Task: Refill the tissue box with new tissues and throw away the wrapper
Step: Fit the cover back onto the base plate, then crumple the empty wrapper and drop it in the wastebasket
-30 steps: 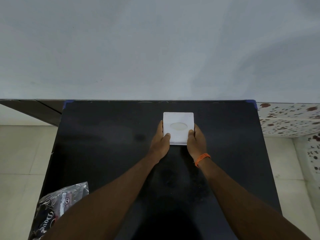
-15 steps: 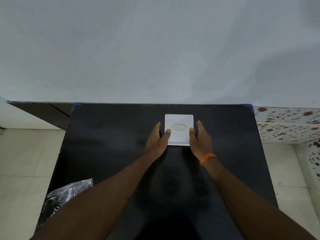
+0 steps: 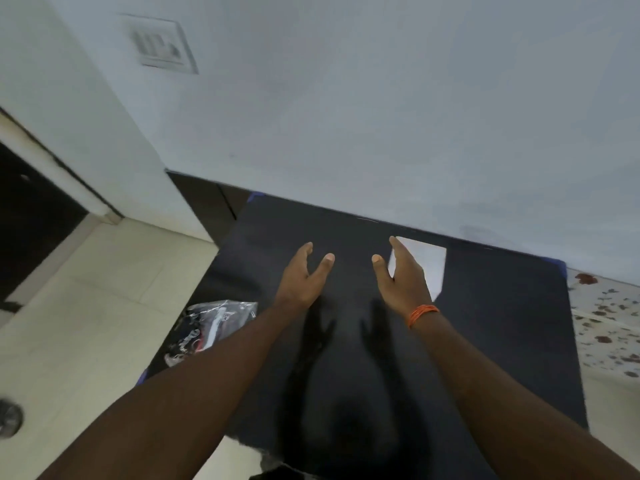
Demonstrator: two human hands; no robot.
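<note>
A white square tissue box (image 3: 427, 268) rests on the black table (image 3: 502, 341) near the far edge, partly hidden behind my right hand (image 3: 403, 278). That hand, with an orange band at the wrist, hovers open just left of the box, not touching it. My left hand (image 3: 304, 277) is open too, fingers spread, above the table well left of the box. A crumpled clear plastic wrapper (image 3: 211, 327) with dark print lies at the table's left edge, beside my left forearm.
A pale wall rises right behind the table, with a switch plate (image 3: 161, 46) high on the left. Beige floor tiles (image 3: 86, 306) spread to the left, a dark doorway (image 3: 31, 223) beyond. A speckled surface (image 3: 609, 320) borders the table on the right.
Both hands have let go of the tissue box and drawn back to the left, open. The view has swung left, so the box now sits to the right.
</note>
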